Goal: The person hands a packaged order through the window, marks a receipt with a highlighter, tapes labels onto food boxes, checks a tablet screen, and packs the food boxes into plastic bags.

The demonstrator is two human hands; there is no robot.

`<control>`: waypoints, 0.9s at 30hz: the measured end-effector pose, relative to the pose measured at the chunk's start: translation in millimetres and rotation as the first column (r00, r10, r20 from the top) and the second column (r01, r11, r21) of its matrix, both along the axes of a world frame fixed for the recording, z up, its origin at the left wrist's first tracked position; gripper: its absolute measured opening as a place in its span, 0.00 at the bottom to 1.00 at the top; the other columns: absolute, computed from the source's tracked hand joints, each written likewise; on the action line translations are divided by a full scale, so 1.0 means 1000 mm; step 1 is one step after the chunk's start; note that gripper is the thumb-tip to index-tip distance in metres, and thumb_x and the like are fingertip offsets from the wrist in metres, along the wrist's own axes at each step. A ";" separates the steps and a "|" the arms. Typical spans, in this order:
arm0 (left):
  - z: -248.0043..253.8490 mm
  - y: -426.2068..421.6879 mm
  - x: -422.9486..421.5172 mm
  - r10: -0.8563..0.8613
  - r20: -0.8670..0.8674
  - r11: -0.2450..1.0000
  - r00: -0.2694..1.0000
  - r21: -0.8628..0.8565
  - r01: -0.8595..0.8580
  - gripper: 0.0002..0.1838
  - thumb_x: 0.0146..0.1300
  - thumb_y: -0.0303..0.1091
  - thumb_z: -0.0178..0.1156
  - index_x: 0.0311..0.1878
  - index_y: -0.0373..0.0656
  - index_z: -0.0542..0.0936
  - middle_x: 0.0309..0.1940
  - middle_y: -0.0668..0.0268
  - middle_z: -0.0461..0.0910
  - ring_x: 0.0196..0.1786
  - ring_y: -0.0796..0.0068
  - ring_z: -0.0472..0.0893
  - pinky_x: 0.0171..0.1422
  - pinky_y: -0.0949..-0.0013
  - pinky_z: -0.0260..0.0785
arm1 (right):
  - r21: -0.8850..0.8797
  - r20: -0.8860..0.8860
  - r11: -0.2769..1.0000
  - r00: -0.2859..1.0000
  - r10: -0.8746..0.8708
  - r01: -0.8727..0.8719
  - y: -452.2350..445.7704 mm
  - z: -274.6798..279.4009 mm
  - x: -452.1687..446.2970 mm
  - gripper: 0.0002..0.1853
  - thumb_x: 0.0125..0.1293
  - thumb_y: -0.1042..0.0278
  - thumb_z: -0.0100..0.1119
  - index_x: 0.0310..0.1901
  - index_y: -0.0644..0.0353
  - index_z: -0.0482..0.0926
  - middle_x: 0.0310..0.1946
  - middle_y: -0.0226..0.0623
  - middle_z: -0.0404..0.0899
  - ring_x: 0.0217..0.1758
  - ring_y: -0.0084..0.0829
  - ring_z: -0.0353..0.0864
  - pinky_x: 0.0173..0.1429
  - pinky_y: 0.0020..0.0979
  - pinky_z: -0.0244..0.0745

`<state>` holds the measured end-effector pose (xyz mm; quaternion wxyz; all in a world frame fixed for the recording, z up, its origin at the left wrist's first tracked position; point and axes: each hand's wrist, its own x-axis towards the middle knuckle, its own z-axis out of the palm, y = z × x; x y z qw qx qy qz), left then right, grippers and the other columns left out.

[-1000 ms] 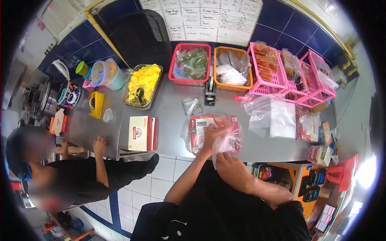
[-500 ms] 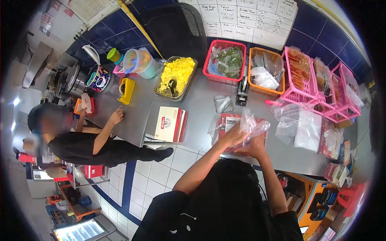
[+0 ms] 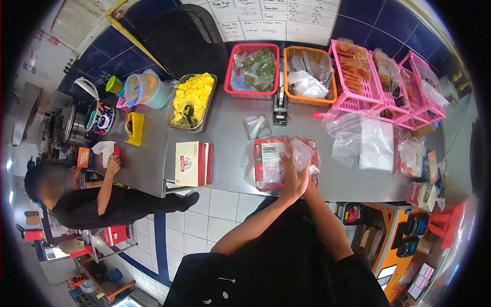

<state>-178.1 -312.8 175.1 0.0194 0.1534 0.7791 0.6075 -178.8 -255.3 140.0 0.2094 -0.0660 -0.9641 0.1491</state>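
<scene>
A clear plastic bag (image 3: 303,153) is between my two hands, above a red package with a white label (image 3: 271,161) on the steel counter. My left hand (image 3: 293,176) lies against the bag, its fingers straight and pointing away from me. Pressed up to it from the other side is my right hand (image 3: 310,185), partly hidden behind the left hand and the bag. More clear plastic sticks out at the package's left side. Just beyond the package sits a small clear container (image 3: 256,127) with white items inside.
Along the wall stand a red basket (image 3: 252,94), an orange basket (image 3: 310,100) and pink baskets (image 3: 358,97). Clear bags (image 3: 376,143) lie to the right. A tray of yellow food (image 3: 192,100), a cream box (image 3: 190,163) and a tape dispenser (image 3: 280,110) are nearby. Another person (image 3: 97,204) stands left.
My hands have come together, palm towards palm, with the plastic bag between them. More of the red package shows. The view has shifted right, and the other person's hand is now at a white paper.
</scene>
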 end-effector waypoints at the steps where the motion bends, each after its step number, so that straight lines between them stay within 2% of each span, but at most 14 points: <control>1: -0.015 -0.006 0.001 -0.118 -0.052 0.993 0.992 -0.033 0.116 0.30 0.72 0.39 0.61 0.70 0.32 0.66 0.69 0.48 0.69 0.73 0.55 0.67 0.79 0.54 0.52 | 0.002 -0.017 1.000 1.000 -0.016 0.016 0.000 0.003 -0.003 0.23 0.69 0.52 0.56 0.60 0.56 0.79 0.63 0.38 0.79 0.74 0.38 0.68 0.77 0.56 0.55; 2: -0.006 -0.016 0.002 -0.121 -0.050 0.992 0.991 -0.033 0.119 0.30 0.72 0.39 0.61 0.70 0.32 0.66 0.69 0.48 0.69 0.73 0.55 0.67 0.79 0.54 0.52 | 0.005 -0.028 1.000 0.999 -0.020 0.020 -0.001 0.005 -0.005 0.21 0.70 0.54 0.55 0.59 0.55 0.80 0.62 0.36 0.80 0.74 0.36 0.69 0.77 0.55 0.56; 4: 0.041 -0.041 0.002 -0.419 0.095 0.893 0.903 0.223 0.391 0.35 0.66 0.33 0.65 0.73 0.37 0.63 0.69 0.53 0.69 0.72 0.61 0.68 0.77 0.58 0.57 | -0.014 -0.065 1.000 0.998 -0.001 0.000 0.004 0.007 -0.010 0.18 0.72 0.57 0.53 0.57 0.54 0.82 0.60 0.32 0.83 0.74 0.31 0.71 0.77 0.53 0.59; 5: 0.067 -0.057 0.005 -0.445 0.110 0.884 0.889 0.213 0.416 0.37 0.62 0.27 0.67 0.73 0.38 0.64 0.68 0.55 0.70 0.73 0.64 0.68 0.76 0.61 0.61 | -0.097 -0.096 0.988 0.989 0.112 -0.121 0.012 0.006 -0.009 0.16 0.72 0.59 0.53 0.54 0.54 0.83 0.58 0.33 0.84 0.69 0.33 0.75 0.75 0.51 0.63; 7: 0.079 -0.113 0.004 -0.550 0.082 0.826 0.831 0.198 0.528 0.35 0.65 0.30 0.65 0.73 0.39 0.62 0.67 0.54 0.71 0.73 0.64 0.68 0.75 0.59 0.63 | -0.191 -0.221 0.930 0.937 0.271 -0.314 0.027 0.004 -0.013 0.12 0.71 0.62 0.56 0.49 0.56 0.84 0.56 0.36 0.85 0.59 0.38 0.84 0.66 0.42 0.76; 9: 0.032 -0.177 -0.005 -0.444 0.472 0.874 0.762 0.415 0.252 0.36 0.66 0.45 0.65 0.72 0.42 0.65 0.62 0.56 0.76 0.68 0.60 0.73 0.75 0.55 0.63 | -0.146 -0.184 0.919 0.923 0.339 -0.367 0.038 0.024 -0.005 0.12 0.70 0.63 0.58 0.48 0.57 0.84 0.54 0.38 0.85 0.56 0.38 0.85 0.62 0.41 0.79; 11: 0.009 -0.226 0.008 -0.398 0.532 0.624 0.748 0.754 -0.204 0.39 0.68 0.60 0.58 0.73 0.44 0.65 0.65 0.56 0.74 0.71 0.56 0.70 0.74 0.42 0.62 | -0.061 -0.176 0.863 0.857 0.485 -0.501 0.051 0.054 0.001 0.12 0.67 0.62 0.63 0.46 0.61 0.83 0.48 0.42 0.86 0.52 0.39 0.86 0.53 0.37 0.84; 12: -0.011 -0.235 0.015 -0.410 0.499 0.603 0.763 0.776 -0.184 0.39 0.68 0.60 0.58 0.73 0.44 0.65 0.65 0.56 0.74 0.71 0.56 0.70 0.74 0.42 0.62 | -0.024 -0.187 0.863 0.850 0.492 -0.505 0.055 0.073 0.007 0.12 0.67 0.62 0.63 0.46 0.61 0.83 0.48 0.42 0.86 0.52 0.39 0.86 0.53 0.37 0.84; 14: -0.044 -0.232 0.016 -0.547 0.615 0.425 0.568 0.788 -0.445 0.37 0.67 0.67 0.52 0.68 0.49 0.71 0.60 0.55 0.77 0.64 0.55 0.77 0.69 0.37 0.65 | 0.141 -0.248 0.778 0.739 0.627 -0.612 0.063 0.126 0.019 0.14 0.66 0.60 0.64 0.45 0.63 0.83 0.45 0.40 0.86 0.49 0.38 0.87 0.50 0.36 0.84; 16: 0.023 -0.159 0.033 -0.696 0.605 0.447 0.388 0.787 -0.425 0.35 0.69 0.64 0.53 0.67 0.48 0.73 0.59 0.57 0.78 0.62 0.58 0.78 0.71 0.45 0.65 | 0.297 -0.229 0.724 0.689 0.687 -0.623 0.074 0.199 0.036 0.16 0.65 0.58 0.64 0.44 0.64 0.83 0.44 0.39 0.86 0.48 0.38 0.87 0.50 0.35 0.84; 19: 0.088 -0.056 0.061 -0.856 0.457 0.402 0.242 0.883 -0.244 0.35 0.66 0.62 0.56 0.67 0.47 0.73 0.60 0.56 0.77 0.63 0.57 0.76 0.72 0.44 0.64 | 0.610 -0.156 0.576 0.630 0.761 -0.545 0.102 0.317 0.075 0.18 0.64 0.52 0.65 0.41 0.62 0.83 0.40 0.37 0.85 0.45 0.37 0.86 0.48 0.35 0.84; 21: 0.121 -0.002 0.084 -0.895 0.356 0.356 0.270 0.933 -0.050 0.35 0.65 0.61 0.58 0.67 0.47 0.73 0.61 0.56 0.76 0.64 0.55 0.75 0.72 0.44 0.64 | 0.775 -0.082 0.453 0.641 0.763 -0.440 0.128 0.385 0.107 0.19 0.64 0.49 0.65 0.38 0.61 0.83 0.38 0.37 0.84 0.41 0.37 0.86 0.45 0.36 0.83; 25: 0.188 0.074 0.127 -0.855 0.053 0.269 0.515 0.896 0.354 0.35 0.62 0.59 0.62 0.67 0.47 0.74 0.63 0.55 0.74 0.66 0.53 0.73 0.73 0.43 0.63 | 0.950 0.055 0.182 0.713 0.699 -0.252 0.166 0.494 0.186 0.27 0.65 0.43 0.61 0.19 0.52 0.65 0.19 0.29 0.63 0.21 0.27 0.67 0.24 0.32 0.57; 27: 0.217 0.093 0.142 -0.726 -0.143 0.284 0.672 0.828 0.483 0.35 0.61 0.58 0.64 0.66 0.46 0.74 0.64 0.54 0.73 0.66 0.52 0.72 0.73 0.43 0.62 | 0.908 0.036 0.296 0.760 0.649 -0.296 0.186 0.520 0.225 0.21 0.58 0.48 0.67 0.20 0.52 0.69 0.19 0.28 0.64 0.20 0.29 0.66 0.24 0.33 0.59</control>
